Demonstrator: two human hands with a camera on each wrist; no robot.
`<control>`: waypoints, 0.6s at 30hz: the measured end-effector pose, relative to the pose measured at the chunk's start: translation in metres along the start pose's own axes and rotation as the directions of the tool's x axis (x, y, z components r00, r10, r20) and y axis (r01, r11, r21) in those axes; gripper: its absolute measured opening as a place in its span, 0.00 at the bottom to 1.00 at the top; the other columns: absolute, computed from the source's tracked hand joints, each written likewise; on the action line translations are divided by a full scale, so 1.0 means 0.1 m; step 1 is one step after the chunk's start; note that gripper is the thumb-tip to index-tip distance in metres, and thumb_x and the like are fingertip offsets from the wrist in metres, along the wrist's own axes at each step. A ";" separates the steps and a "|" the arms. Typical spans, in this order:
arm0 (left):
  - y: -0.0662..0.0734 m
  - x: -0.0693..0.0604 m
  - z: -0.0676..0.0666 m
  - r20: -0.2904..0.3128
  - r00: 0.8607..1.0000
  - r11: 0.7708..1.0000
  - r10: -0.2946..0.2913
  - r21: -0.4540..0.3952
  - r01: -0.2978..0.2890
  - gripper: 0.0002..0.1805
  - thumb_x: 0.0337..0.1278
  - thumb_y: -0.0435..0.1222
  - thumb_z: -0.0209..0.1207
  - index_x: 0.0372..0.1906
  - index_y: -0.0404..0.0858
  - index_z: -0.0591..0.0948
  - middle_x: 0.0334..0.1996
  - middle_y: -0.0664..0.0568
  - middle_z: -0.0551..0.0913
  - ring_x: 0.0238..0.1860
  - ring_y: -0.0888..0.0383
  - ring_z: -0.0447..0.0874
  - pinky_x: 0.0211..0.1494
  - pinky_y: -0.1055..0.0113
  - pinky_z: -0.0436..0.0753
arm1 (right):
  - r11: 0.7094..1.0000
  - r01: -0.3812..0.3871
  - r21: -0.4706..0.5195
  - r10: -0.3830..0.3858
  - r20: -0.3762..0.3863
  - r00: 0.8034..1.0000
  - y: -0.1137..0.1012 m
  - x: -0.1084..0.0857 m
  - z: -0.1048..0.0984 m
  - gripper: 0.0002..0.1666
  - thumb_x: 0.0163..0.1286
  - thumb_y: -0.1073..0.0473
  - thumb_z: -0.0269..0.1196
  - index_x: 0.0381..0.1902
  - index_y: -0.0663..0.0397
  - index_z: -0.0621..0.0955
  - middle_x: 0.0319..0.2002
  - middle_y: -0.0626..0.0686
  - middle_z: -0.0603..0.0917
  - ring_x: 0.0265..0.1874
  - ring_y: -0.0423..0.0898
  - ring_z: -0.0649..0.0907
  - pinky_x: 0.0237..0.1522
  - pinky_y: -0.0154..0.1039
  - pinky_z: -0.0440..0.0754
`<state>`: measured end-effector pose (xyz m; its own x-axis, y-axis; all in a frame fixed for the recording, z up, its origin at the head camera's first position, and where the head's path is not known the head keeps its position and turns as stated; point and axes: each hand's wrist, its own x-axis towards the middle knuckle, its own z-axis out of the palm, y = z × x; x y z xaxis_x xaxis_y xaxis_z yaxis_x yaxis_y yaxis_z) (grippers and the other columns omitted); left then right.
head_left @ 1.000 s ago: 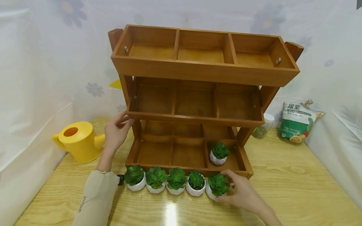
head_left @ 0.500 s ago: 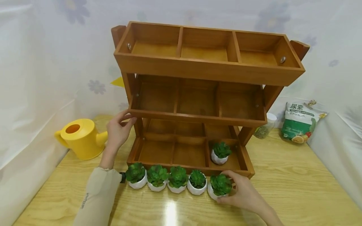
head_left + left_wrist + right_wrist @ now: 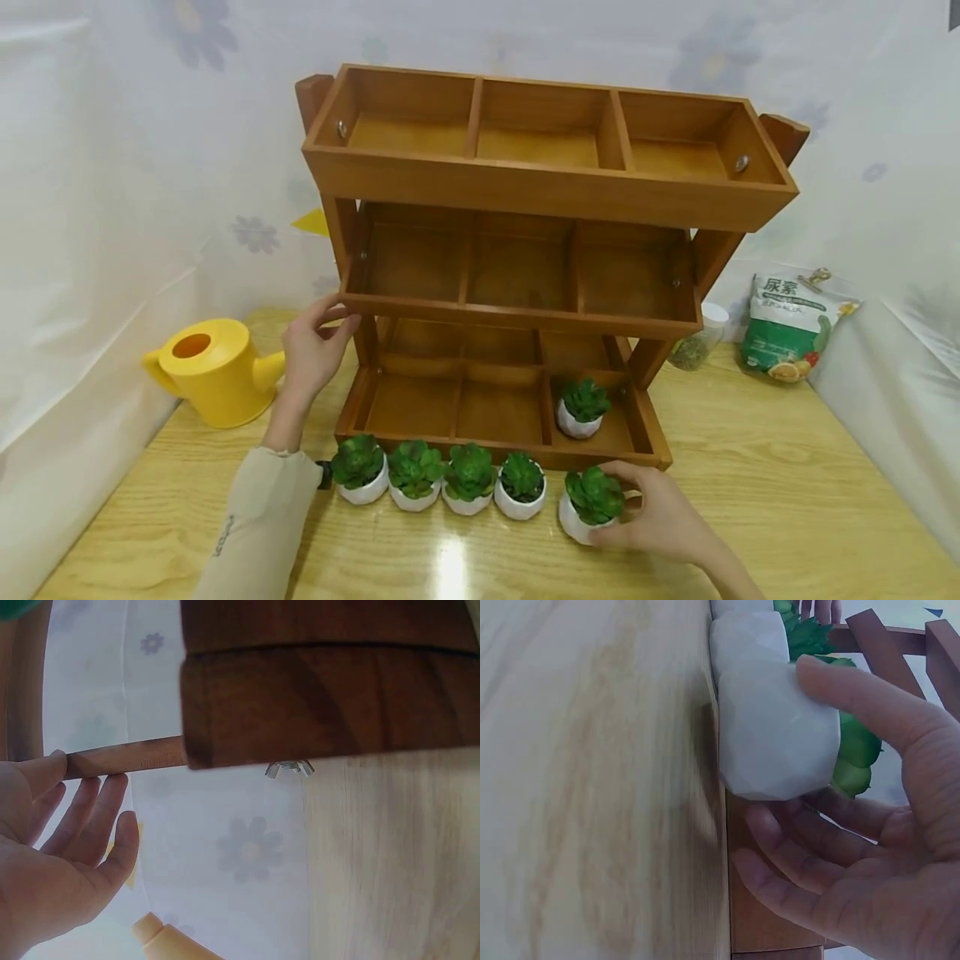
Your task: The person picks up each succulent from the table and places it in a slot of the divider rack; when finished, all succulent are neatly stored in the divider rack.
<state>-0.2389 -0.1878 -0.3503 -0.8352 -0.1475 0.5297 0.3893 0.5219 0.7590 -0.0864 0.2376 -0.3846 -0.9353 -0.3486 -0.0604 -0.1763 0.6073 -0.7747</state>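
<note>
My right hand (image 3: 652, 514) grips a potted succulent (image 3: 596, 497) with a white faceted pot, thumb on the near side and fingers behind. In the right wrist view this white pot (image 3: 780, 731) sits between thumb and fingers, very close to the tabletop. My left hand (image 3: 315, 346) pinches the left front corner of the middle tier of a brown wooden shelf (image 3: 517, 315). Up close, the left thumb and fingertips hold the tier's wooden edge (image 3: 124, 757). Another succulent (image 3: 581, 408) stands in the bottom tier's right compartment.
Several potted succulents (image 3: 467, 479) stand in a row along the shelf's front. A yellow watering can (image 3: 221, 375) is on the left. At the back right are a clear jar (image 3: 697, 337) with a white lid and a green-white bag (image 3: 791, 329) with a clip.
My right hand has shifted the gripped succulent slightly right and toward me, widening the gap from the row. My left hand keeps its hold on the shelf. The head view sways slightly.
</note>
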 end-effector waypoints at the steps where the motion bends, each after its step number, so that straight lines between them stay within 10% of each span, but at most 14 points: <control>1: 0.00 0.00 0.01 -0.001 1.000 1.000 -0.001 -0.002 0.001 0.19 0.60 0.32 0.62 0.57 0.33 0.79 0.44 0.37 0.84 0.44 0.44 0.84 0.45 0.51 0.82 | 1.000 0.002 0.031 -0.003 0.009 1.000 0.01 0.00 -0.02 0.38 0.47 0.52 0.78 0.53 0.63 0.78 0.44 0.55 0.82 0.39 0.39 0.82 0.38 0.35 0.82; 11: 0.01 0.00 0.02 -0.016 1.000 1.000 0.000 -0.020 -0.001 0.19 0.60 0.31 0.62 0.56 0.32 0.80 0.43 0.35 0.84 0.44 0.42 0.84 0.37 0.87 0.70 | 0.881 0.083 0.466 -0.160 0.129 0.979 -0.15 0.05 -0.26 0.34 0.59 0.69 0.67 0.59 0.81 0.66 0.47 0.55 0.82 0.42 0.44 0.83 0.41 0.42 0.83; 18: 0.00 -0.01 0.01 -0.011 1.000 0.999 0.003 -0.032 -0.004 0.19 0.60 0.32 0.61 0.56 0.32 0.79 0.44 0.35 0.84 0.44 0.42 0.84 0.37 0.88 0.70 | 0.916 0.111 0.385 -0.139 0.045 0.989 -0.56 0.29 -0.43 0.36 0.61 0.65 0.67 0.60 0.81 0.65 0.47 0.58 0.81 0.41 0.43 0.83 0.41 0.39 0.82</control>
<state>-0.2385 -0.1870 -0.3510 -0.8295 -0.1552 0.5365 0.4047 0.4949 0.7690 -0.1170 0.2243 -0.3164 -0.8872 -0.4610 0.0198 -0.1477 0.2429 -0.9587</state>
